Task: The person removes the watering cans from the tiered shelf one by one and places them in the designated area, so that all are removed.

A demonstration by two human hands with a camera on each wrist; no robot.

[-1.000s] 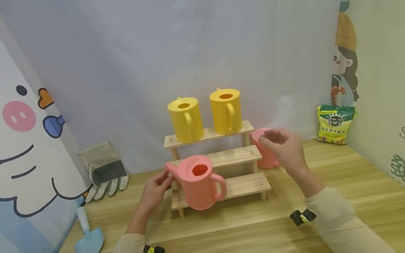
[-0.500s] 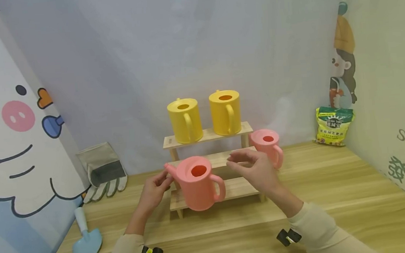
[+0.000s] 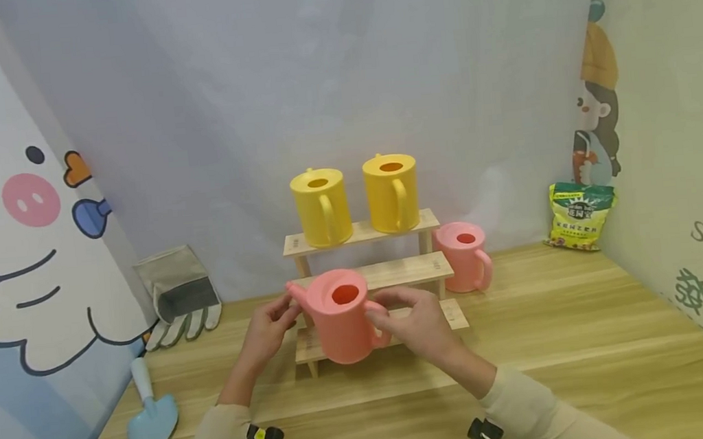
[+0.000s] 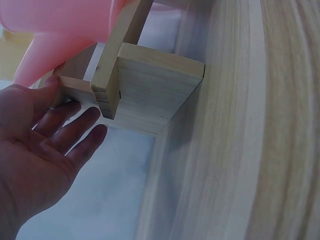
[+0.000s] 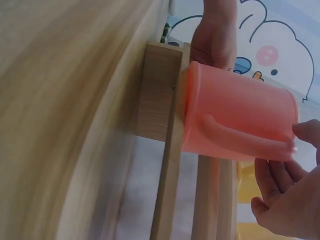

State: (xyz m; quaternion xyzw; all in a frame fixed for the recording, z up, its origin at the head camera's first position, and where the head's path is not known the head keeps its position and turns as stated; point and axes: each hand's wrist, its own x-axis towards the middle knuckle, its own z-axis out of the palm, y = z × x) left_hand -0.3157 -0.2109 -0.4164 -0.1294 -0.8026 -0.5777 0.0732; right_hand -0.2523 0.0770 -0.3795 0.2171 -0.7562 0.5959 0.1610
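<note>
A pink watering can [image 3: 343, 330] stands at the lowest board of a wooden three-step rack [image 3: 411, 270], its spout to the left and its handle to the right. My left hand [image 3: 267, 333] pinches the spout near its tip; in the left wrist view the other fingers spread beside the rack's end. At the handle's upper end, my right hand [image 3: 424, 324] has its thumb on one side and fingers on the other, as the right wrist view also shows. Two yellow watering cans [image 3: 321, 211] sit on the top board. The middle board carries nothing.
Another pink watering can [image 3: 465, 259] stands on the table behind the rack's right end. A fertilizer bag [image 3: 580, 216] leans at the back right. Garden gloves [image 3: 184, 295] and a light-blue trowel [image 3: 151, 414] lie at the left.
My right hand has come left and down from beside the rear pink watering can to the front can's handle. The left hand has stayed at the spout, and the front can has barely moved.
</note>
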